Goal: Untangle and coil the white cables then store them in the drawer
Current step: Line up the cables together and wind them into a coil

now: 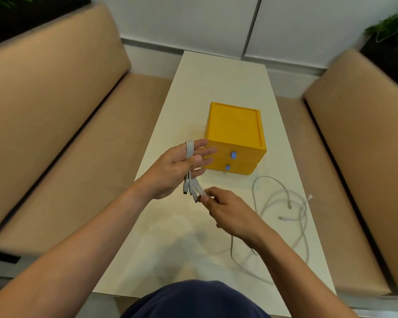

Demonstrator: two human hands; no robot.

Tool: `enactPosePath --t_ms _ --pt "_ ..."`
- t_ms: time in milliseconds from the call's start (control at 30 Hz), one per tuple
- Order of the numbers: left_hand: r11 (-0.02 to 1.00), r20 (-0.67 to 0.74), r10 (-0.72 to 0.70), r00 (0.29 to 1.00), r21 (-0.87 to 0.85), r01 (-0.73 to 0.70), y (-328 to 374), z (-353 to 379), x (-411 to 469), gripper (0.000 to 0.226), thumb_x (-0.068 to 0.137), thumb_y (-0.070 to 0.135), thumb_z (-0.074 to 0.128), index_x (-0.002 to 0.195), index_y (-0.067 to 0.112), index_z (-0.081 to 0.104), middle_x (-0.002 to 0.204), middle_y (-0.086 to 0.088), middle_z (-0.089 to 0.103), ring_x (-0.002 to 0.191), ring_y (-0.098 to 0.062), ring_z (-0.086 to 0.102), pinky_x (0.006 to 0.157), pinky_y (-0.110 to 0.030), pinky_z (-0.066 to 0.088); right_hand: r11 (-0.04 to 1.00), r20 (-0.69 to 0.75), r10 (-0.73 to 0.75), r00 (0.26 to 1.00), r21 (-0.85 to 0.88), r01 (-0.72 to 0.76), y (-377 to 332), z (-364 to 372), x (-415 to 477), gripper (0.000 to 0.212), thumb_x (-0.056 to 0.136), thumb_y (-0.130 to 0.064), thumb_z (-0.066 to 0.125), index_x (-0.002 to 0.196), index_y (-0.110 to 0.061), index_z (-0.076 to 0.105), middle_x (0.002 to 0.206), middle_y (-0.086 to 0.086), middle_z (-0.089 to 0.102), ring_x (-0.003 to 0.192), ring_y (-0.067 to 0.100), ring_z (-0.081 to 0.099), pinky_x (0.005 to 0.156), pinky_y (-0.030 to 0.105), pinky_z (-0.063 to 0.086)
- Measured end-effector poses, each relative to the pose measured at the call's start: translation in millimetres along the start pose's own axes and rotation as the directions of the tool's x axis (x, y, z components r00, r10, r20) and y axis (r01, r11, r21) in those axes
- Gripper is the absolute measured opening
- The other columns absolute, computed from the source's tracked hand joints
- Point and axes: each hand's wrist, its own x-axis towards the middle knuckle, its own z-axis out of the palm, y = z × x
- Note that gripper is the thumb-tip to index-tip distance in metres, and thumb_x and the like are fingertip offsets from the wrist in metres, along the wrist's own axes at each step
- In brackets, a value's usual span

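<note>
Two lots of white cord show: the coiled cable [189, 149], looped round the fingers of the left hand [172, 171] under its clamping thumb and pinched at its lower bend by the right hand [230, 212], hangs at 8 o'clock of the yellow plastic drawer unit [236, 131], while loose cables [283, 198] sprawl on the smooth pale surface [216, 83] at its 5 o'clock. Light, limp and slick-jacketed, the thin cord would likely spring open unless gripped across all loops mid-coil, away from the stiff plugs.

White cables [190, 166], yellow drawer box [236, 134], blue knobs [233, 154], cream table [193, 226], seemingly tan benches [55, 99].
</note>
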Motion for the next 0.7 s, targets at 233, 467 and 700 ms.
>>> enactPosePath --t_ms 233,467,700 --pt "0.999 0.016 -0.037 0.999 0.000 0.037 9 5 -3 0.042 0.101 0.031 0.050 0.143 0.024 0.050 0.136 0.007 0.068 0.128 -0.015 0.064 0.113 -0.045 0.047 0.987 -0.024 -0.061 0.998 -0.149 0.057 -6 0 -14 0.021 0.106 -0.039 0.047 0.112 -0.026 0.062 0.095 -0.003 0.066 0.089 0.023 0.061 0.082 0.045 0.050" --pt "0.992 0.070 -0.044 0.997 0.120 0.035 11 4 -6 0.041 0.110 0.020 0.041 0.151 0.019 0.043 0.133 0.006 0.070 0.126 -0.012 0.065 0.111 -0.034 0.046 0.690 -0.148 -0.305 0.941 -0.715 0.111 -22 -4 -22 0.024 0.111 -0.035 0.037 0.125 -0.027 0.054 0.110 -0.003 0.058 0.092 0.032 0.063 0.062 0.033 0.036" --pt "0.886 0.167 -0.069 0.984 0.463 -0.017 11 13 -8 0.045 0.109 0.036 0.042 0.151 0.020 0.049 0.148 0.015 0.053 0.110 0.010 0.062 0.095 -0.014 0.051 0.546 -0.080 -0.317 0.945 -0.830 0.113 -35 -26 -19 0.030 0.109 -0.045 0.036 0.119 -0.024 0.055 0.105 0.003 0.070 0.092 0.034 0.067 0.060 0.033 0.034"
